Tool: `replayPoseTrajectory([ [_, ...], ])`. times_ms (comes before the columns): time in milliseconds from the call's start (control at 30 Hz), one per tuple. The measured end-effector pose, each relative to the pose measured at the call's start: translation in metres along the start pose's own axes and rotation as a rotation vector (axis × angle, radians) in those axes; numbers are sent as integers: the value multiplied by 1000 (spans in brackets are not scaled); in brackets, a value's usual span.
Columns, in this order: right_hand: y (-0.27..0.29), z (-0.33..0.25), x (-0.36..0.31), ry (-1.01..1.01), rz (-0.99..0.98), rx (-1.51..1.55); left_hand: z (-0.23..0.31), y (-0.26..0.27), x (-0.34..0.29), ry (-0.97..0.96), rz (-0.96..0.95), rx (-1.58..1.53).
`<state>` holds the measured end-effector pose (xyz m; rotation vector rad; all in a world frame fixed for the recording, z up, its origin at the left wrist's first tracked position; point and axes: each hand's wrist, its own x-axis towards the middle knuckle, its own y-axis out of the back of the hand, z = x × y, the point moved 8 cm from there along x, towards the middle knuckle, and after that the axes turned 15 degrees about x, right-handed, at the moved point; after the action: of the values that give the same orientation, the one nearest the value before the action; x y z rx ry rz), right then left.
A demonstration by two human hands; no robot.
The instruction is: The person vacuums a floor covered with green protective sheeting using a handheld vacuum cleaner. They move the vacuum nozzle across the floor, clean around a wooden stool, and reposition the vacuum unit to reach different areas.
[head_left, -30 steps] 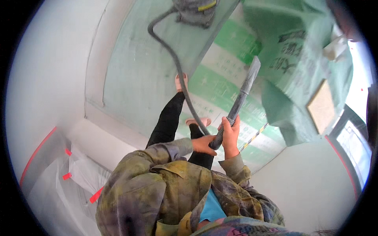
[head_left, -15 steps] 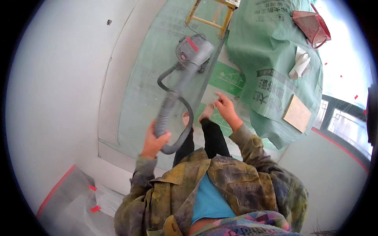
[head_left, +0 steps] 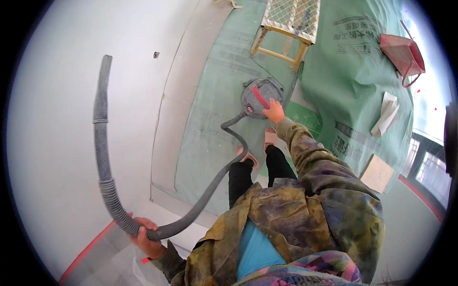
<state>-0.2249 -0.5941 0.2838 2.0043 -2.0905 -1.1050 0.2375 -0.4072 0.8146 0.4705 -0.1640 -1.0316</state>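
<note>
My left hand (head_left: 147, 238) is wrapped round a grey vacuum hose (head_left: 202, 206) at the lower left, by its ribbed section. From there the hose's free end with its tube (head_left: 101, 97) stands up in front of the white wall; the other part curves past my legs to the vacuum cleaner (head_left: 262, 98). The vacuum is a round, dusty grey canister on the floor just beyond my feet. My right hand (head_left: 274, 111) reaches down to it, thumb and fingers about the near end of its red handle (head_left: 260, 97). Part of that grip is hidden.
Green protective sheeting (head_left: 210, 138) covers the floor, and more drapes a bulky form (head_left: 353, 81) at right, bearing a red bag (head_left: 403, 53), a white roll (head_left: 385, 114) and a square board (head_left: 377, 173). A yellow metal step platform (head_left: 290, 24) stands beyond the vacuum.
My left hand has carried the hose left and down, its free end swinging away from over the vacuum to the wall side. My right hand has moved from empty air to the vacuum's red handle.
</note>
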Motion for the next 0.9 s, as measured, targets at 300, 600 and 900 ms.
replayPoseTrajectory([
  [300, -70, 45, 80, -233, -87, -34, 38, 49, 89, -219, 215, 55],
  [600, -66, -11, 48, -503, 53, 325, -9, 105, 278, -140, -29, -38],
  [900, -1, -173, -26, -516, 307, 719, 76, 62, 447, -368, -248, -192],
])
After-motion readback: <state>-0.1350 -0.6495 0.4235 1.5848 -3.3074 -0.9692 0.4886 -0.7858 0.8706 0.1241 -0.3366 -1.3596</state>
